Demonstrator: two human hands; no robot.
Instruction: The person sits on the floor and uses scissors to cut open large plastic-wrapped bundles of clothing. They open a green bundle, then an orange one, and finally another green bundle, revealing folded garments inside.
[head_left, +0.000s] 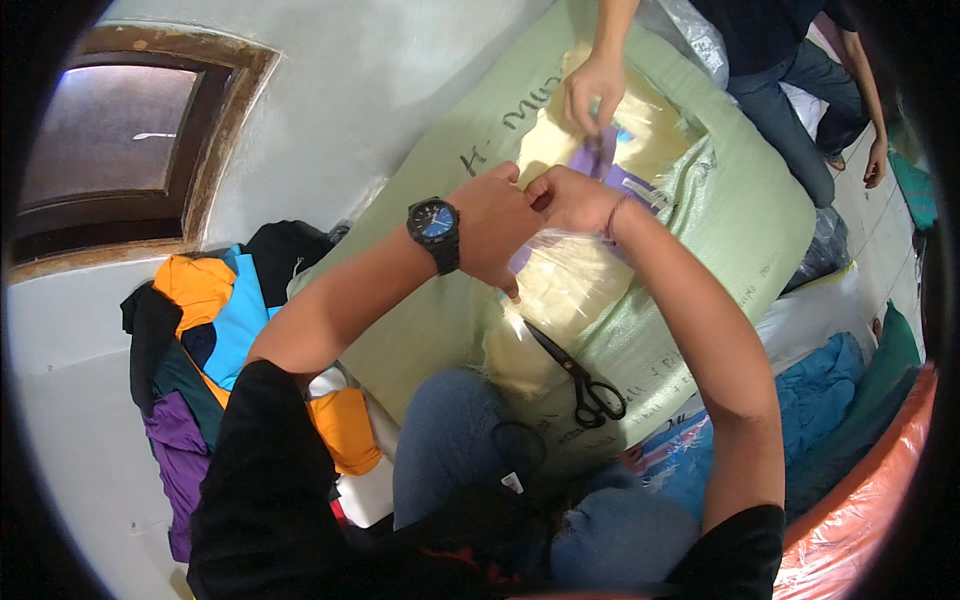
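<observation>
My left hand [492,222], with a black watch [434,230] on the wrist, is closed over the middle of a large pale green woven sack [420,290]. Right beside it, my right hand [580,203] pinches, its fingertips meeting the left hand's. Both seem to grip clear plastic wrap [565,243], which creases below them; the exact hold is hidden. Through a cut in the sack shows a soft cream-coloured filling [560,295] under the plastic. A purple piece [597,155] lies just beyond my hands. Black-handled scissors [578,372] rest on the sack near my knees.
Another person's hand [597,92] reaches onto the purple piece from the far side. Folded coloured cloths [200,300] are piled at left by the wall. A wood-framed window [130,135] is at upper left. Blue bags [820,385] and an orange plastic bag [860,500] lie at right.
</observation>
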